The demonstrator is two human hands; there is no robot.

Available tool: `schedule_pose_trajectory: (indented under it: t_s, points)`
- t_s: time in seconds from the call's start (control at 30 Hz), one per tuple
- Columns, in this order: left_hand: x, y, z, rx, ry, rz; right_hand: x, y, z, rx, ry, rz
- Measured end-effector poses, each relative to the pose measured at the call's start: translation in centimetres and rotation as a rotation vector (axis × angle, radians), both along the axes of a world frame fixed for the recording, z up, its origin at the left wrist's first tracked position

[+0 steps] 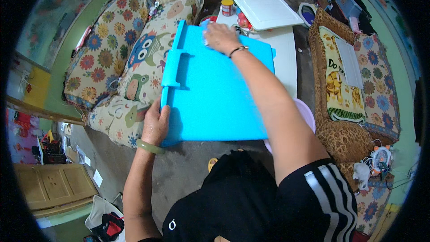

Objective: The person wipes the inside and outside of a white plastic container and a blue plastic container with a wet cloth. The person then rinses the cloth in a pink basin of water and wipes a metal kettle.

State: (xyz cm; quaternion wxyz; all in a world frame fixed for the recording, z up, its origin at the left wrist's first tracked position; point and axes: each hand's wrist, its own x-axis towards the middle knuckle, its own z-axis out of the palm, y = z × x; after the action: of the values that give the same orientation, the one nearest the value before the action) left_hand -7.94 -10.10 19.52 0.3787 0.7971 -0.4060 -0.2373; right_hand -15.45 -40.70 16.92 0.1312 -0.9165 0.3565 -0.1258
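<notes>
A bright blue plastic storage box is tipped up in front of me, one broad flat side facing upwards. Its rim, with a handle-like latch, runs along the left. My left hand grips that rim near its lower corner, thumb on top and fingers mostly hidden. Near the box's far edge, my right hand lies palm down on the flat side. Bunched under its fingers is a pale cloth, mostly covered by the hand. What supports the box underneath is hidden.
Behind the box stands a white table carrying a white plastic lid, a yellow-capped can and red fruit. A lilac basin is partly hidden by my right arm. Sofas flank both sides; another white panel rests on the right one.
</notes>
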Motion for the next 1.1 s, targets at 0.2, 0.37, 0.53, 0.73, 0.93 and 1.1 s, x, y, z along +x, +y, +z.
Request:
schedule_pose_trajectory:
  t_s: [0.2,0.37,0.53,0.73,0.93,1.1]
  points:
    - [0.3,-0.1,-0.1,-0.018,-0.03,-0.025,-11.4,2.0,-4.0,-0.104,-0.067,-0.078]
    - [-0.1,-0.4,0.5,-0.002,0.046,-0.012,-14.3,11.1,-4.0,-0.14,-0.001,0.044]
    - [0.7,-0.1,-0.5,-0.075,0.006,0.007,-9.8,21.5,-1.2,-0.186,-0.143,0.338]
    - [0.7,-0.6,-1.3,-0.125,0.054,-0.044,-6.9,26.7,-0.7,-0.234,-0.124,0.433]
    - [0.6,0.2,-0.1,-0.065,0.056,-0.046,-17.8,20.8,-2.1,-0.105,0.051,0.137]
    - [0.9,-0.2,-1.3,-0.167,0.208,-0.065,-22.2,18.6,-4.3,0.012,-0.082,-0.151]
